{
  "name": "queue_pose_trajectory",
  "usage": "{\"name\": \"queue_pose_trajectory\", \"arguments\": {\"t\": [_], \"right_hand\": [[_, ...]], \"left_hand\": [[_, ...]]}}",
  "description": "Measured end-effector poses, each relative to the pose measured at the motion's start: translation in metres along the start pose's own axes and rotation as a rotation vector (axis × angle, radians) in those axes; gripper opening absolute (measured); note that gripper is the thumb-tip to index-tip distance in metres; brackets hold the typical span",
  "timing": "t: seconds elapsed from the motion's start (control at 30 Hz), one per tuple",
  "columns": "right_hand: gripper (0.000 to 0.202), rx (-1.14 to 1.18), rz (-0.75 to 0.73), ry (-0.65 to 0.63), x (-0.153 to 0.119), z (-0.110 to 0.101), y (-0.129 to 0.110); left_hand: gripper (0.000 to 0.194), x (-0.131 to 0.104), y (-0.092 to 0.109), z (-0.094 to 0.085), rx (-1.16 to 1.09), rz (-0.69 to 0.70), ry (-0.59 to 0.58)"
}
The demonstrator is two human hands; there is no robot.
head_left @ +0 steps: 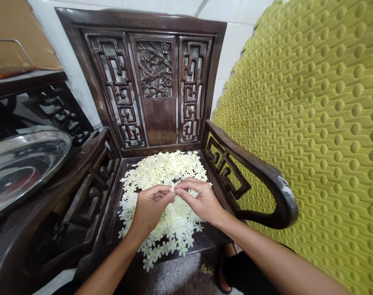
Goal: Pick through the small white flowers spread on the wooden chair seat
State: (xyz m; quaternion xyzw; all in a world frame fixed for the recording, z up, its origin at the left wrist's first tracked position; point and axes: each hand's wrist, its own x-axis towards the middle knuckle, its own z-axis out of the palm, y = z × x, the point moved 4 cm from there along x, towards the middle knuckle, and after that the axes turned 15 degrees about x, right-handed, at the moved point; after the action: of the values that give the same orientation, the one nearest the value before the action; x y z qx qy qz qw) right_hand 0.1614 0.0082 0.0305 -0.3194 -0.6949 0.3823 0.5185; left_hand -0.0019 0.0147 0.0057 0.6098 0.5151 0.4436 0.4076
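A small white flower (172, 188) is pinched between the fingertips of both hands, above the middle of the chair seat. My left hand (152, 203) grips it from the left with thumb and forefinger. From the right, my right hand (200, 198) closes on the same flower, its fingertips meeting those of the left. Beneath and around them, a wide layer of pale white-yellow flowers (155, 170) covers the dark wooden seat. Some of these flowers are hidden behind my hands.
The carved chair back (158, 119) rises behind the flowers, with a curved armrest (260, 180) on the right. A shiny metal tray (59, 149) lies at left. A yellow-green bumpy mat (327, 135) stands along the right side. A few blossoms (207, 269) lie on the floor.
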Motion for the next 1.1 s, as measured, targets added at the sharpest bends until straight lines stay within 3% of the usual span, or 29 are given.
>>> {"name": "queue_pose_trajectory", "arguments": {"t": [1.1], "right_hand": [[0.012, -0.034, 0.028, 0.000, -0.0004, 0.0006, 0.0016]], "left_hand": [[0.009, -0.0007, 0.0030, -0.0001, 0.016, 0.008, 0.000]]}}
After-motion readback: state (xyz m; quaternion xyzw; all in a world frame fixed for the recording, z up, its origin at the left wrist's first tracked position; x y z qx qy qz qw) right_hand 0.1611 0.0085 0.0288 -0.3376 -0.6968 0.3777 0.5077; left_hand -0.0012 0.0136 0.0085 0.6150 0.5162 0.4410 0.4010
